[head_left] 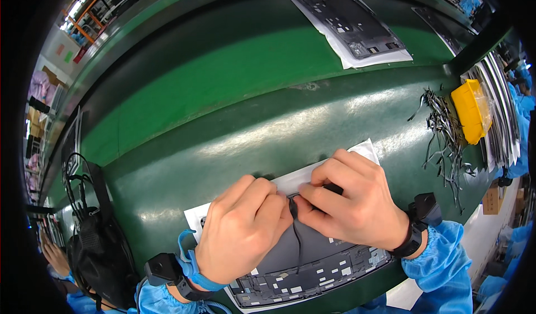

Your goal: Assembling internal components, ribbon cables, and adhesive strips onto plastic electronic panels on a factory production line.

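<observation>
A dark grey tablet-like housing [321,248] lies before me on a white sheet [365,151], with small parts and pale labels along its near edge. My left hand [243,227] and my right hand [352,196] meet over its far edge, fingers closed in a pinch. Between the fingertips is a thin black strip [298,241], whose loose end hangs down over the housing. The fingers hide exactly where it is gripped. A blue wrist strap and a black device circle my left wrist; another black device is on my right.
Many loose black strips [444,141] lie at the right beside a yellow bin [469,112]. A second housing [357,26] rests on white sheeting on the raised green belt [223,90]. At left sits a black bag [100,252] with cables. A co-worker's hand [54,255] shows beyond it.
</observation>
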`<state>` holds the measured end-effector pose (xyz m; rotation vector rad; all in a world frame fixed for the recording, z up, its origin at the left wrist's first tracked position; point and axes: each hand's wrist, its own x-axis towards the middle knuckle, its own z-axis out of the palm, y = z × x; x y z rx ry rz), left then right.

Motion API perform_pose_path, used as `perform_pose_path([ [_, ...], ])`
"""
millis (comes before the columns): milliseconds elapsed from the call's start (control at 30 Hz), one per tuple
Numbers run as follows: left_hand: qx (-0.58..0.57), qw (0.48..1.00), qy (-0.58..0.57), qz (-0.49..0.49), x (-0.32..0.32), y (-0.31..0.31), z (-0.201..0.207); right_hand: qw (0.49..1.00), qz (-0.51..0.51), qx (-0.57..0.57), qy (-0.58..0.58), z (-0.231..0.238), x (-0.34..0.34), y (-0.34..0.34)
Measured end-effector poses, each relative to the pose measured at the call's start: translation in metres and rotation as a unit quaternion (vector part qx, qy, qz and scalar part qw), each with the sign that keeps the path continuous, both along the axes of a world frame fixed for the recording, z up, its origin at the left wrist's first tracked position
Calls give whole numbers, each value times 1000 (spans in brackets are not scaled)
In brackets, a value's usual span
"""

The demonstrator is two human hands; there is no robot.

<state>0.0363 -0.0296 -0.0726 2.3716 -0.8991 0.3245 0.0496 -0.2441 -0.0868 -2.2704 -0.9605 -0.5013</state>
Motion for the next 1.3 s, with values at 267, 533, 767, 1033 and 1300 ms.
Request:
perform_pose_path([
  [267,-25,999,28,3,0,4,1,998,52,-15,-19,1,4,1],
  [533,-10,999,44,11,-6,2,0,997,65,-30,-38,0,1,1],
  [767,-14,999,36,16,-8,-1,-3,998,67,7,9,-1,8,-3],
  [1033,-62,998,-2,20,-4,-9,-15,953,32,199,228,-6,16,-14],
  [1300,-25,999,-19,-26,3,-3,-5,949,17,235,211,-10,17,-6],
])
